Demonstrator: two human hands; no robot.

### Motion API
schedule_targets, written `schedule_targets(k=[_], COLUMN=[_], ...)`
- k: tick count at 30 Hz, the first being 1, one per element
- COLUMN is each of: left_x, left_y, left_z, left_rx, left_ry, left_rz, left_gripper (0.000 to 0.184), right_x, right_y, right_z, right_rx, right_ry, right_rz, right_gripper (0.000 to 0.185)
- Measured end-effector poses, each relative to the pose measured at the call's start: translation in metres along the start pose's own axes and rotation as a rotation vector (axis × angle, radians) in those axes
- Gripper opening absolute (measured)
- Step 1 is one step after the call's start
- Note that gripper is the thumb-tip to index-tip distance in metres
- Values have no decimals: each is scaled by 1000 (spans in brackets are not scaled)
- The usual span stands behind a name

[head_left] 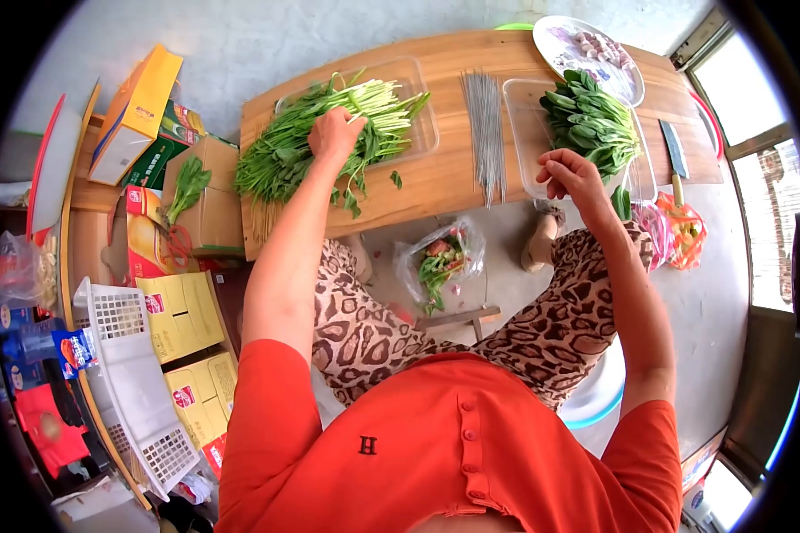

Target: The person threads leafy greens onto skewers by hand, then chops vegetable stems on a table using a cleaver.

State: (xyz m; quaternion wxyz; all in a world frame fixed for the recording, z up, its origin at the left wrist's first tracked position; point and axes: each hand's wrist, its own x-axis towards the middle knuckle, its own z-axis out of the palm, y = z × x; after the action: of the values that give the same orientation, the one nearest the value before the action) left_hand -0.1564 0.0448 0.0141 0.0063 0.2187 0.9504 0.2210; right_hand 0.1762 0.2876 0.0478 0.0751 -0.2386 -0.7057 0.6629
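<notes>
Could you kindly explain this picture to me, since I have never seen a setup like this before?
Certainly. There is no machine here: a person works with two bare hands, and the single picture comes from a camera worn on the head, looking forward and down. That is why the red shirt fills the bottom.

On the wooden table, long-stemmed greens are heaped over a clear tray at left. A bundle of thin rods lies mid-table. At right are broad-leafed greens in another tray, a plate of pale pieces and a knife.

The left hand is in the long-stemmed greens and seems to pinch a stem. The right hand, fingers bent, is near the broad-leafed greens; I can't tell whether it holds anything.
</notes>
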Motion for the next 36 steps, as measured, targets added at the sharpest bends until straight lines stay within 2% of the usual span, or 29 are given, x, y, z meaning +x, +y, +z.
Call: schedule_targets(k=[3, 6, 8, 10, 12, 14, 16, 17, 19, 21, 22, 23, 24, 26, 29, 31, 32, 33, 34, 35, 36], left_x=[5, 21, 33, 50, 70, 73, 85, 87, 88, 58, 52, 46, 23, 5, 5, 13, 21, 47, 43, 52, 39], left_y=[16, 3, -3, -25, -39, -35, -45, -48, -51, -16, -20, -28, -13, -18, -29, -36, -56, -97, -79, -104, -82], left_z=[9, 36, 34, 26, -6, -53, -78, -80, -80, -72, -50, -29, -23, -9, -14, -33, -37, -27, -48, -40, -55], left_rx=[134, 149, -8, -90, 17, 123, 366, 369, 403, 257, 176, 254, 267, 374, 381, 491, 469, 475, 653, 554, 588], left_ry=[-125, -117, -156, -136, -84, 72, 316, 314, 449, 181, 90, 32, -169, -205, -197, -202, -81, -56, -202, -77, -127], left_rz=[-12, -60, -159, -70, 6, 7, 53, 56, 244, 305, 397, 656, 571, 769, 737, 514, 545, 517, 357, 395, 341], left_gripper=[33, 28, 19, 19, 20, 18, 16, 16, 16, 17, 18, 22, 23, 24, 22, 21, 21, 22, 27, 28, 30], right_x=[-2, -5, -6, -7, -10, -11, -11, -12, -12, -11, -11, -12, -12, -12, -12, -14, -11, -8, -10, -15, -14], right_y=[-4, -5, -3, -4, -5, -7, -6, -9, -6, -6, -6, -6, -6, -5, -4, -3, 0, 5, 7, 1, -4], right_z=[4, 4, 4, 3, 4, 3, 2, 1, -1, 0, 1, 3, 4, 4, 2, 0, 2, 2, -9, -19, -29], right_rx=[-16, 6, 6, -1, -10, 3, 18, 2, -11, -10, -14, -14, -11, -11, -38, -9, -5, 25, 37, 58, 78], right_ry=[-6, -22, -28, -27, -31, -21, -29, -29, -29, -29, -29, -32, -30, -32, -60, -46, -36, -38, -9, 22, 47], right_rz=[4, 7, 17, 26, 40, 51, 51, 44, 30, 24, 18, 22, 24, 29, 36, 28, 29, 8, -6, -57, -109], right_gripper=[17, 17, 17, 17, 17, 17, 17, 17, 18, 18, 18, 18, 17, 17, 18, 18, 18, 19, 19, 20, 21])
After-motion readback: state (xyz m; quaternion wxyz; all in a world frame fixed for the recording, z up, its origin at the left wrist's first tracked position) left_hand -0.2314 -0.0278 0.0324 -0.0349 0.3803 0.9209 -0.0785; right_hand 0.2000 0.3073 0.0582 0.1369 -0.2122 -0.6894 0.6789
